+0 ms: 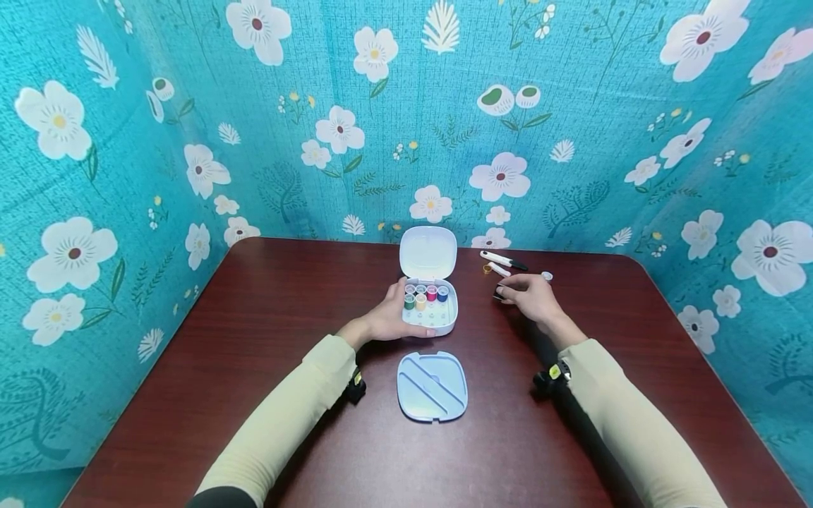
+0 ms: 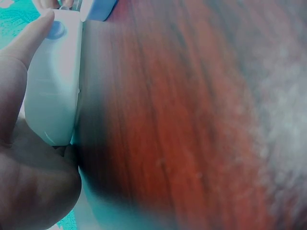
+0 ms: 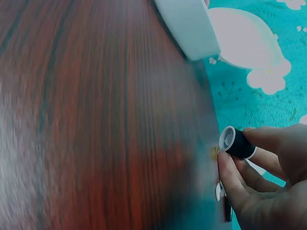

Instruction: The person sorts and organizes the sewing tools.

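Observation:
A white sewing box (image 1: 449, 322) stands on the table with its lid (image 1: 428, 252) raised. Several thread spools (image 1: 432, 293), among them green, pale yellow, pink and blue ones, stand upright in its back rows; small pegs show in front of them. My left hand (image 1: 389, 319) grips the box from its left side, the thumb along the front wall. To the right of the box, my right hand (image 1: 532, 297) pinches a black thread spool (image 3: 242, 144) between thumb and fingers. The spool's white hollow end shows in the right wrist view.
A light blue tray (image 1: 432, 386) with diagonal ridges lies in front of the box. Toward the back right are a white-and-black slim tool (image 1: 504, 259), a small white item (image 1: 500, 269), a gold ring-like piece (image 1: 487, 269) and a small white round piece (image 1: 547, 276). Floral cloth (image 1: 406, 127) hangs behind.

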`<action>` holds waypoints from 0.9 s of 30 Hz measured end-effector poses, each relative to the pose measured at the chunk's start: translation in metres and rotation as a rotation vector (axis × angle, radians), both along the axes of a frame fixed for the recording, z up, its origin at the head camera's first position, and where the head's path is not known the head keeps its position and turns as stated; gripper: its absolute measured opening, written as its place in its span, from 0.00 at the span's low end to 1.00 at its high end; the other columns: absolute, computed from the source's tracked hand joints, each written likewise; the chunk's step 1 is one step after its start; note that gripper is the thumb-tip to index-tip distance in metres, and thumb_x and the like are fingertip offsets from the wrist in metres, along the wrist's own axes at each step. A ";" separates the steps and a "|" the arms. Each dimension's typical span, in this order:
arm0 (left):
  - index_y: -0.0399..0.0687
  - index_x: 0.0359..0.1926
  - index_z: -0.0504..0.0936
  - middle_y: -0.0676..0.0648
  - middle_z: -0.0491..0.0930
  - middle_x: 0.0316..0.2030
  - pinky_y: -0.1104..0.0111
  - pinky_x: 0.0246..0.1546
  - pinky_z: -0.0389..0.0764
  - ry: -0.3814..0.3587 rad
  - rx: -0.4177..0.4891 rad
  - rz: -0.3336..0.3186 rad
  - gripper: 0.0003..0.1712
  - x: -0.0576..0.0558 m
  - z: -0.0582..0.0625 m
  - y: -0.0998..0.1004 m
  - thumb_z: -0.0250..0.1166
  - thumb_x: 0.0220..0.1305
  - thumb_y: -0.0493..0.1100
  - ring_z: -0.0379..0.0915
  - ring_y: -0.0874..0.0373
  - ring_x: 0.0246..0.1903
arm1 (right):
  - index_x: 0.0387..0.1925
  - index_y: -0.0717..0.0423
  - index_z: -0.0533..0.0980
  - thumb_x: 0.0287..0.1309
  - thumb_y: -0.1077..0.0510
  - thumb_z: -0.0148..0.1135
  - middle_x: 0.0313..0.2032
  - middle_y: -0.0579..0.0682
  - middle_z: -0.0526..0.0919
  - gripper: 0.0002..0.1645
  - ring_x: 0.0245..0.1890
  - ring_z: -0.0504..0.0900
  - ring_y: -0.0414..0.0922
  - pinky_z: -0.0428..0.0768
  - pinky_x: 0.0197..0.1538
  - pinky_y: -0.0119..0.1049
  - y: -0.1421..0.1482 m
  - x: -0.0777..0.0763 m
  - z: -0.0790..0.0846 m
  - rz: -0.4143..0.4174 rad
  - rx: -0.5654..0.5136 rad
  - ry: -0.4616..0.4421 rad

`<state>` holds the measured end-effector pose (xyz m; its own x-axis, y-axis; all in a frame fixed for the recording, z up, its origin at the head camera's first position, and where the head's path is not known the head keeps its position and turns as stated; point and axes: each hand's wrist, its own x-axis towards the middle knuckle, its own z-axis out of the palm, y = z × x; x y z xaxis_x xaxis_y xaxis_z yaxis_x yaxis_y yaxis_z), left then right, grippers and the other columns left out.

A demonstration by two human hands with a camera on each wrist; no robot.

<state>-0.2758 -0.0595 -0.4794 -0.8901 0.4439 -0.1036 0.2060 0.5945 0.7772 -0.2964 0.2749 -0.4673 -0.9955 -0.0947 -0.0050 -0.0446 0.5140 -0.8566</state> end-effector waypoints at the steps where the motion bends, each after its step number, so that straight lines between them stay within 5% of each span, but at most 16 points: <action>1: 0.47 0.81 0.36 0.39 0.49 0.73 0.55 0.69 0.64 -0.001 0.001 0.000 0.78 0.000 0.000 0.000 0.81 0.46 0.63 0.58 0.47 0.68 | 0.56 0.71 0.79 0.71 0.60 0.61 0.53 0.68 0.82 0.19 0.43 0.89 0.53 0.84 0.49 0.40 -0.002 0.000 0.001 0.007 -0.008 0.002; 11: 0.48 0.81 0.36 0.40 0.49 0.73 0.56 0.69 0.65 -0.002 0.002 -0.001 0.77 0.000 -0.001 0.000 0.81 0.46 0.64 0.58 0.48 0.67 | 0.53 0.69 0.80 0.70 0.61 0.63 0.50 0.66 0.84 0.17 0.43 0.89 0.55 0.84 0.47 0.35 -0.023 0.003 0.005 0.042 -0.052 0.009; 18: 0.47 0.81 0.37 0.40 0.50 0.72 0.55 0.69 0.65 -0.003 0.002 0.001 0.77 0.000 -0.001 0.000 0.81 0.46 0.63 0.58 0.48 0.67 | 0.53 0.69 0.79 0.68 0.62 0.65 0.50 0.66 0.83 0.17 0.43 0.89 0.56 0.83 0.51 0.48 -0.040 0.006 0.011 0.071 -0.115 -0.004; 27: 0.45 0.81 0.36 0.39 0.50 0.73 0.54 0.69 0.64 0.003 0.008 -0.001 0.78 0.001 0.000 0.000 0.82 0.46 0.63 0.58 0.47 0.67 | 0.51 0.66 0.81 0.67 0.61 0.67 0.48 0.63 0.84 0.15 0.46 0.88 0.61 0.83 0.52 0.47 -0.059 0.009 0.019 0.086 -0.084 0.022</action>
